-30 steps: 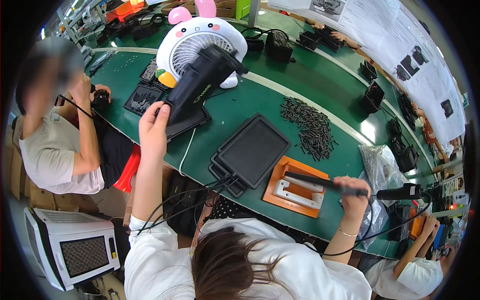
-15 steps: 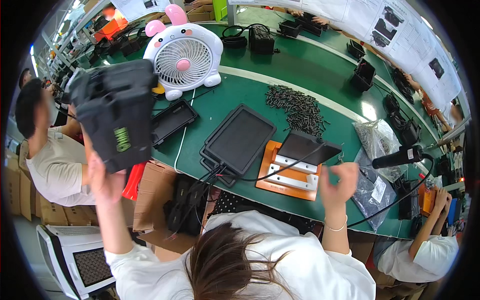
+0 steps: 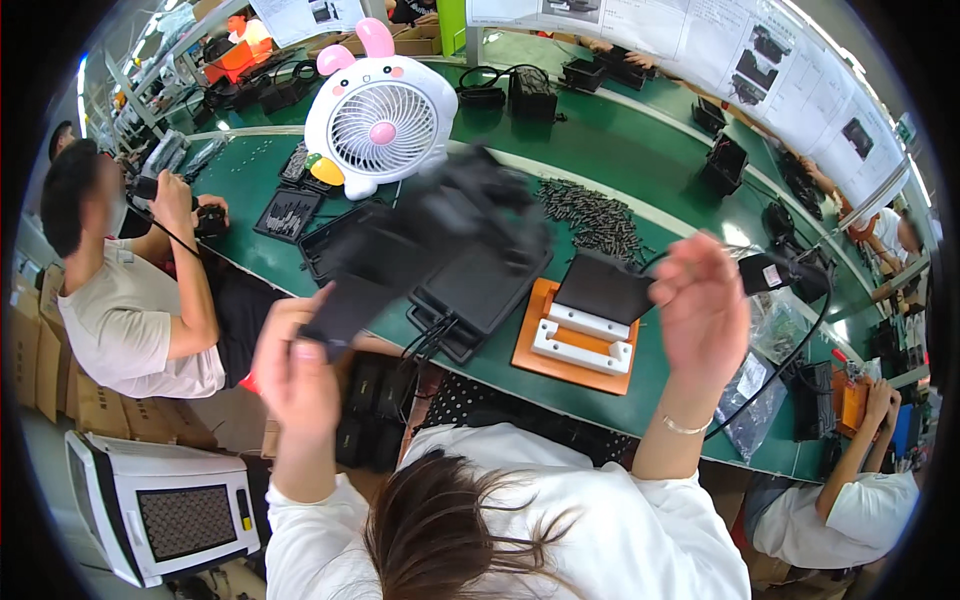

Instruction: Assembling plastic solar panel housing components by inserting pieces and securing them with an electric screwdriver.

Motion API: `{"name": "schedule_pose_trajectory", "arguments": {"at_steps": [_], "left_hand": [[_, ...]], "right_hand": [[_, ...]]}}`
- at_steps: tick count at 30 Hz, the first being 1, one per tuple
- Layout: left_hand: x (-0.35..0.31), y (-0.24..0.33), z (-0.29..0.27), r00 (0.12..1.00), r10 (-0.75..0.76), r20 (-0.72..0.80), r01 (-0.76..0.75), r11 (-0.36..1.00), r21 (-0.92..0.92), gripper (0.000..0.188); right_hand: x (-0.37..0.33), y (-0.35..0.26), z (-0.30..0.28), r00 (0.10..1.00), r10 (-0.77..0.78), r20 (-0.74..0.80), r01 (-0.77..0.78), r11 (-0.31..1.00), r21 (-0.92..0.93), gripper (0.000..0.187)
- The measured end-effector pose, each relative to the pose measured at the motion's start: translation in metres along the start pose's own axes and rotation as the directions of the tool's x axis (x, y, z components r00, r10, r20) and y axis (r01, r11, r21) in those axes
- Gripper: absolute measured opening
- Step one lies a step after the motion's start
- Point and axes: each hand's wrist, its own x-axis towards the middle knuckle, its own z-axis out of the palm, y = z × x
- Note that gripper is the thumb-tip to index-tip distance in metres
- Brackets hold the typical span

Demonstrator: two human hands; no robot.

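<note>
Left hand [image 3: 298, 375] closed on one end of a motion-blurred black housing [image 3: 475, 215], over flat black covers [image 3: 480, 302]; right hand [image 3: 702, 310] open, apparently empty, near a black panel [image 3: 603, 288]. The panel is already set, tilted, on the orange fixture [image 3: 560, 379] — the housing's degree of assembly is too blurred to judge. Beyond lie black screw-like pieces [image 3: 597, 220], loose and apparently unused — then a white fan [image 3: 430, 115]
</note>
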Motion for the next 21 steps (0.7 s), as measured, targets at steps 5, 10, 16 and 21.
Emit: {"name": "schedule_pose_trajectory", "arguments": {"at_steps": [5, 10, 16, 21], "left_hand": [[-0.013, -0.012, 0.095, 0.723, 0.523, 0.451, -0.685, 0.625, 0.374, 0.023], [-0.035, -0.039, 0.150, 0.658, 0.492, 0.570, -0.637, 0.768, 0.073, 0.025], [-0.017, -0.063, 0.137, 0.754, 0.420, 0.504, -0.456, 0.888, -0.059, 0.029], [0.025, -0.067, 0.131, 0.823, 0.283, 0.491, -0.302, 0.952, -0.043, 0.032]], "right_hand": [[-0.026, 0.004, 0.040, 0.995, 0.054, -0.086, -0.083, 0.917, -0.390, 0.095], [-0.021, 0.005, 0.028, 0.979, -0.196, -0.058, 0.085, 0.651, -0.754, 0.067], [-0.036, 0.002, -0.002, 0.987, -0.075, 0.141, 0.159, 0.489, -0.858, 0.067], [-0.048, 0.002, -0.001, 0.996, -0.077, -0.041, 0.000, 0.469, -0.883, 0.051]]}}
